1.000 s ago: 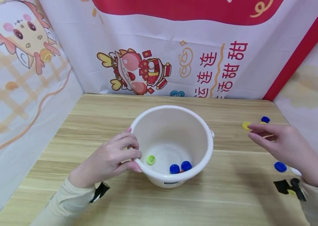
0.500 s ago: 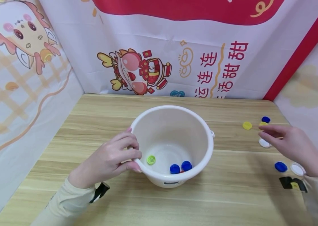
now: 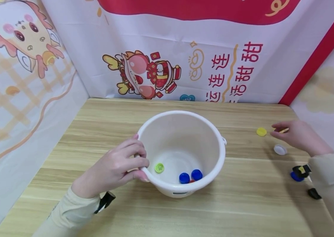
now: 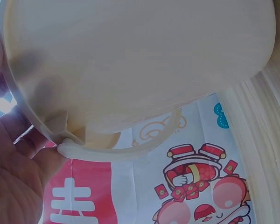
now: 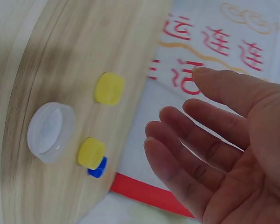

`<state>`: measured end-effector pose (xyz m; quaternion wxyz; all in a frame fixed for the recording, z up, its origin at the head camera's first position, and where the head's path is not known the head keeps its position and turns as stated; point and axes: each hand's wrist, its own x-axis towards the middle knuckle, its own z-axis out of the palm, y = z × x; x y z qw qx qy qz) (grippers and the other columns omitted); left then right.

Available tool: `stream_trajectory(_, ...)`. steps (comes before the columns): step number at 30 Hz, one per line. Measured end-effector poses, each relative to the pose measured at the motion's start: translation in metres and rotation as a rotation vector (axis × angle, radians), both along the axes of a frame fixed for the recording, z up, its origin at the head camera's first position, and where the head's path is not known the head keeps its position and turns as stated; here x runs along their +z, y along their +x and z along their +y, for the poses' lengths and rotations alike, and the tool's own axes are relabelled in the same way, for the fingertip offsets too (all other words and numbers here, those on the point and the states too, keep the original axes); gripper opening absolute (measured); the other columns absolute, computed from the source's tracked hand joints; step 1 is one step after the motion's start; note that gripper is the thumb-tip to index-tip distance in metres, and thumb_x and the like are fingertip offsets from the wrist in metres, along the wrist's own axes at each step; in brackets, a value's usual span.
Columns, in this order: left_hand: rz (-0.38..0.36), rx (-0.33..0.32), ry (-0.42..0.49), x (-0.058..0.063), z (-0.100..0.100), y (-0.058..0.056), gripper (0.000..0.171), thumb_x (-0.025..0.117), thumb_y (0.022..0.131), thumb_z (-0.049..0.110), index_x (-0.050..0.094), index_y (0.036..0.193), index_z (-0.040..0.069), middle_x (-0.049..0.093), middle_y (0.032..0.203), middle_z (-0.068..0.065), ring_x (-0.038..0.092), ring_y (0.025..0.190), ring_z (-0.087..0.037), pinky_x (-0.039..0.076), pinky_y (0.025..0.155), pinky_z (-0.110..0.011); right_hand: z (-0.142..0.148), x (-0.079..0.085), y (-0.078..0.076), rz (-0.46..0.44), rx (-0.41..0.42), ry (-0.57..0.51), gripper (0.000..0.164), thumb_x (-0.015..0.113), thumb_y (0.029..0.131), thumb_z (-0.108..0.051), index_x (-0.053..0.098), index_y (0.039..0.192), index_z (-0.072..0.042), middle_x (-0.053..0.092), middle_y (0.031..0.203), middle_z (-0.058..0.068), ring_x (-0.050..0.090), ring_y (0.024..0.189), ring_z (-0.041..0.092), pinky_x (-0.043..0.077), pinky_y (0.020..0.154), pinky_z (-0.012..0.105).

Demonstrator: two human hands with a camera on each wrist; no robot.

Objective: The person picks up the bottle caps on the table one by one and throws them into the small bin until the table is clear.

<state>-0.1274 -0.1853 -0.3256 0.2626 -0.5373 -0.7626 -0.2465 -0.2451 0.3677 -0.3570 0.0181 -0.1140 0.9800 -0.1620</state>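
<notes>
My left hand (image 3: 116, 164) grips the rim of a white bucket (image 3: 179, 131) on its left side. Inside lie a green bottle cap (image 3: 159, 168), two blue bottle caps (image 3: 184, 178) and a partly hidden red piece (image 3: 192, 181). At the right, my right hand (image 3: 300, 135) hovers over the table with loosely bent fingers, holding nothing. Near its fingertips are a yellow cap (image 3: 261, 131) and a white cap (image 3: 280, 149). The right wrist view also shows a second yellow cap (image 5: 91, 153) against a small blue cap (image 5: 98, 168), which the hand hides in the head view.
Another blue cap (image 3: 296, 176) lies partly under the right wrist's black strap (image 3: 301, 171). The bucket's handle (image 4: 130, 153) hangs outside its wall. Printed cloth (image 3: 202, 29) encloses the wooden table (image 3: 110, 112) at the back and sides.
My right hand has moved right from the nearer yellow cap to above the farther yellow and blue caps, uncovering the white cap. My left hand keeps its grip on the bucket.
</notes>
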Motion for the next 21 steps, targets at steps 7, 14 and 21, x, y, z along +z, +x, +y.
stream_trajectory(7,0.005,-0.002,0.0,-0.001,0.001,0.0,0.042,0.052,0.095,0.049,0.07,0.089,0.011,0.058,0.096,-0.003,0.055,0.097,-0.021,0.041,0.107,-0.058,-0.004,-0.009,-0.028,-0.078,0.082,0.117,0.059,0.075,0.087,-0.019,0.053,0.131,0.012,0.06,0.12,0.033,0.057,0.108,0.05,0.048,0.091,0.064)
stream_trajectory(14,0.004,-0.007,0.003,0.0,0.001,0.0,0.041,0.052,0.095,0.048,0.07,0.09,0.011,0.059,0.096,-0.003,0.055,0.097,-0.021,0.041,0.107,-0.058,-0.013,-0.022,-0.047,-0.177,0.077,0.121,0.061,0.077,0.084,-0.009,0.05,0.132,0.016,0.055,0.12,0.039,0.054,0.108,0.054,0.047,0.092,0.067)
stream_trajectory(21,0.005,-0.01,0.006,0.001,0.001,0.0,0.041,0.052,0.095,0.049,0.069,0.09,0.012,0.058,0.096,-0.003,0.055,0.097,-0.021,0.041,0.107,-0.058,-0.017,-0.03,-0.052,-0.252,0.024,0.141,0.063,0.076,0.085,-0.015,0.049,0.134,0.013,0.051,0.123,0.042,0.05,0.111,0.057,0.043,0.093,0.07)
